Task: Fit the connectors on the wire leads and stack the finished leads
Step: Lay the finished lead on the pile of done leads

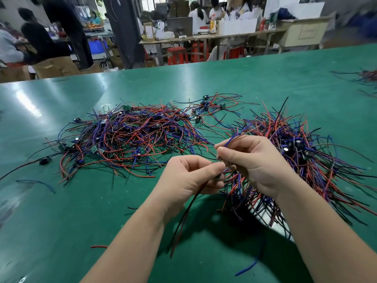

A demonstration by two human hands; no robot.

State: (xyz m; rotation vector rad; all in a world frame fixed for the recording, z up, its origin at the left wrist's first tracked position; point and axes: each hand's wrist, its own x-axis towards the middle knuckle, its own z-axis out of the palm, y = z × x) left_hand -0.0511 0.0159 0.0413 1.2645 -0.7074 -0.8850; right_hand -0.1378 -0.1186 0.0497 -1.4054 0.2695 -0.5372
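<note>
While the hands meet at centre, the left hand (189, 176) pinches a black-and-red lead (183, 217) trailing toward 7 o'clock and the right hand (255, 160) pinches a blue wire (234, 137) pointing to 12; any connector is too small to tell. Best to grip near the ends, align them squarely, push straight, clear of the heap (306, 160) at 3 o'clock
</note>
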